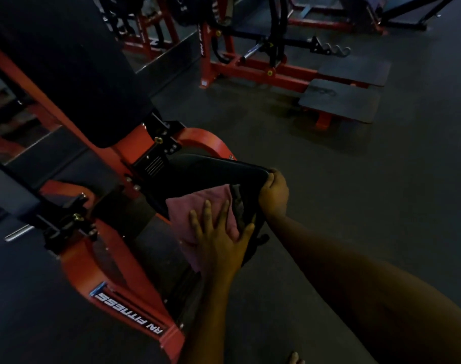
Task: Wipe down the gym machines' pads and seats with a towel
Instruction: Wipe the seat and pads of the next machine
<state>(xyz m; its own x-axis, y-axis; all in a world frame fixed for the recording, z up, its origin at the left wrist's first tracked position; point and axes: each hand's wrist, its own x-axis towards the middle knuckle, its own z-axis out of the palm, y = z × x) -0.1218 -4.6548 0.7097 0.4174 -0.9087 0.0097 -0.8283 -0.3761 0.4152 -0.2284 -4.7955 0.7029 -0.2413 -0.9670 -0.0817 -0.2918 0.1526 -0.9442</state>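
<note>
Pink towel (199,210) flat on the black seat (211,174) of a red-framed machine (74,261).

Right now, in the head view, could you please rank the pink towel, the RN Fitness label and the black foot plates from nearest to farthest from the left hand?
1. Pink towel: directly under the left hand, pressed onto the seat.
2. RN Fitness label: on the red frame, down to the hand's left.
3. Black foot plates: across the floor on the far machine, upper right.
</note>
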